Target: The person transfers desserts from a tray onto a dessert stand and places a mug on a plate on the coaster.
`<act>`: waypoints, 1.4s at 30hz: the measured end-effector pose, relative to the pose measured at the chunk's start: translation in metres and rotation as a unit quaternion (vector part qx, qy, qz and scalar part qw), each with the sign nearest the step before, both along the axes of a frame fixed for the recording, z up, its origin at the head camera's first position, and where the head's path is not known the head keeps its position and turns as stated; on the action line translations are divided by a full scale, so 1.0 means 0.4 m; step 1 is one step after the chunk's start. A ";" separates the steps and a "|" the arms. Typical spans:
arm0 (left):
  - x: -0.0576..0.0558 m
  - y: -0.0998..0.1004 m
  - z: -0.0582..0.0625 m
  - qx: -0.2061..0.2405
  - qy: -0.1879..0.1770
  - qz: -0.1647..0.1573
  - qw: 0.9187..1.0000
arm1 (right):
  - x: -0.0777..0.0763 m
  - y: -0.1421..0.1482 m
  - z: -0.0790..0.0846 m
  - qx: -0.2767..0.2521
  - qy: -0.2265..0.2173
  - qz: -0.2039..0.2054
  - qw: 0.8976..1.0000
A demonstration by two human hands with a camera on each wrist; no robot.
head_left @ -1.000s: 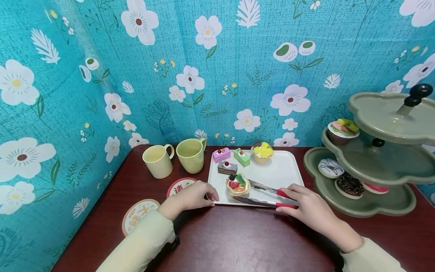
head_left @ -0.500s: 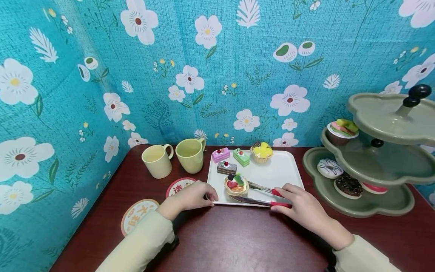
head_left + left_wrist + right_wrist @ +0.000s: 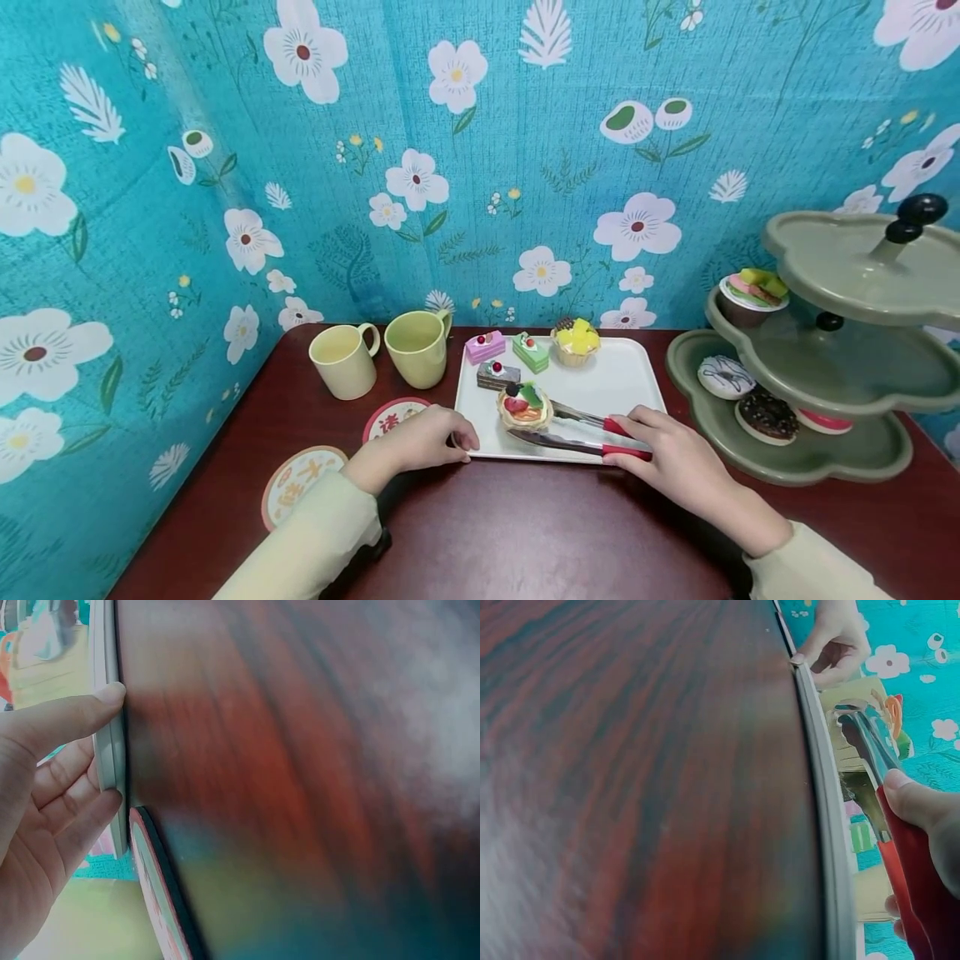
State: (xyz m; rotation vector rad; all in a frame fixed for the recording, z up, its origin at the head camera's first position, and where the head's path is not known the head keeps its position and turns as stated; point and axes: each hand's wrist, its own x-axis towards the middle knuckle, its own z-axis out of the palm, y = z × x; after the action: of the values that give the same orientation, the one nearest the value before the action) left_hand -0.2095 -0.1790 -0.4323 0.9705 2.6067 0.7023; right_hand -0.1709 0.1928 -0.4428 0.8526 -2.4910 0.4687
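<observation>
My left hand (image 3: 423, 439) pinches the near left corner of a white tray (image 3: 622, 375), its thumb and fingertips on the rim in the left wrist view. My right hand (image 3: 678, 467) grips metal tongs (image 3: 562, 444) by their red handles. The arms of the tongs lie on either side of a fruit tart (image 3: 525, 408) near the tray's front edge. Behind it on the tray sit a brown cake slice (image 3: 498, 376), a pink one (image 3: 485, 346), a green one (image 3: 531, 353) and a yellow-topped tart (image 3: 576, 342).
At right stands a three-tier green stand (image 3: 787, 475) with doughnuts (image 3: 767, 417) low down and a cupcake (image 3: 752, 297) on the middle tier. Left of the tray are two mugs (image 3: 342, 362) and two round coasters (image 3: 302, 483). A floral cloth (image 3: 465, 200) hangs behind the table.
The right hand and tongs have shifted slightly left since a second ago, and the tongs reach further along the tart. The left hand stays at the tray corner.
</observation>
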 end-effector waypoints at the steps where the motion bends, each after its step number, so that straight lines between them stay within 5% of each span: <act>1: 0.002 -0.001 -0.001 0.001 -0.002 0.001 1.000 | 0.002 0.003 0.003 -0.001 -0.001 -0.001 1.000; 23: 0.008 -0.005 -0.001 0.022 0.014 -0.013 1.000 | 0.027 0.093 0.120 0.009 -0.011 -0.054 0.998; 42: 0.003 -0.001 0.000 0.020 0.017 -0.019 0.999 | 0.095 0.217 0.219 0.024 -0.024 -0.163 0.986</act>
State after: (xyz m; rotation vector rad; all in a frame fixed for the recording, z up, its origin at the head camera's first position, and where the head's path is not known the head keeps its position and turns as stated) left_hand -0.2083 -0.1795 -0.4325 1.0479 2.6051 0.7376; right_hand -0.1329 0.2794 -0.3553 0.4414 -2.6277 0.3187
